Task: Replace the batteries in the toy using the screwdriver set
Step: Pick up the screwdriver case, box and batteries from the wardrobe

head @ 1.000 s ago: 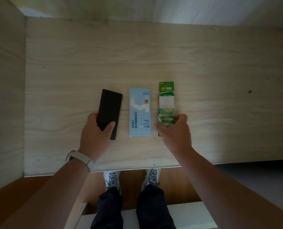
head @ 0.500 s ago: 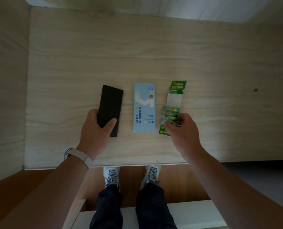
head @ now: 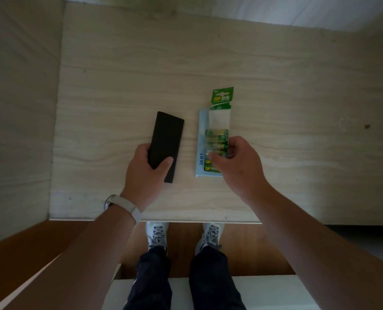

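Comparing with a moment ago, the right hand [head: 237, 166] has carried the battery pack [head: 218, 130] onto the blue screwdriver box [head: 201, 153], fingers pinched on it; the left hand [head: 145, 173] still grips the black toy [head: 167, 142] on the tabletop [head: 119, 86]. Nothing is opened yet.

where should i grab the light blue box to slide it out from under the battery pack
Pinch the light blue box by its bare left long edge, coming from the left: the battery pack and right hand cover its right side.
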A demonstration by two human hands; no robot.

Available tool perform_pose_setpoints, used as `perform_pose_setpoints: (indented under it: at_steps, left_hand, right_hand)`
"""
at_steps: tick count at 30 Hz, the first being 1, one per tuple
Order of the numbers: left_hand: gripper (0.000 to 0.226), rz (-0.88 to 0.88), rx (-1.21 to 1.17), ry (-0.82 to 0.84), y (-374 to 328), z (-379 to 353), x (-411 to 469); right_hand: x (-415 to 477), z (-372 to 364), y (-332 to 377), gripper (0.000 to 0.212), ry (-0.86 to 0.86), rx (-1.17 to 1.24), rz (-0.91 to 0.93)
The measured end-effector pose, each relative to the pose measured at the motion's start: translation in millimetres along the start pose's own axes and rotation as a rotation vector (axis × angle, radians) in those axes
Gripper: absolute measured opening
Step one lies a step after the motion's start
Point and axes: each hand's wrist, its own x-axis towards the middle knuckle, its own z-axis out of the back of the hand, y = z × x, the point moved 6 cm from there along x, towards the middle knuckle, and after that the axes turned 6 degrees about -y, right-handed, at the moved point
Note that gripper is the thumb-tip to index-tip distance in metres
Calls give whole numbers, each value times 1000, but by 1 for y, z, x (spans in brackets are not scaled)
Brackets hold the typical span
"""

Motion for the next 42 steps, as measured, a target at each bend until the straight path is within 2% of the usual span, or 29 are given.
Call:
perform_pose_setpoints:
  at_steps: [11, 19, 21, 23, 25, 30, 35, 42]
  left_hand:
    - [34, -9, -6, 22, 2, 0, -1]
    - [33, -25, 11, 12, 2, 1, -1]
    - [33, -26, 10, 16, 2, 1, -1]
    - [33, -28, 12, 17, 3, 1, 0]
    - [33, -23, 9, 21, 3, 1, 0]
    - [34, -25, -7, 40, 5, -1, 0]
    - [33, -43, 4, 40, 3, 0, 1]
    - [33, -43, 38, 30, 3, 2, 2]
  right_hand:
    - [-4, -1, -9, 27, -88, -17, 39]
    - [-4, -10, -13, 36, -24, -89, 5]
    - [-8, -14, -13, 50, -16, -112, -21]
    - [-10, -18, -14, 78, -28, -142, -53]
    - [-13, -21, -11, 88, -58, -220, -73]
    - [-17, -33, -8, 88, -126, -360, -107]
    - [-17, -35, -5, 79, -232, -374, -124]
    - [-16, -26, -4, 72, -256, -490, -4]
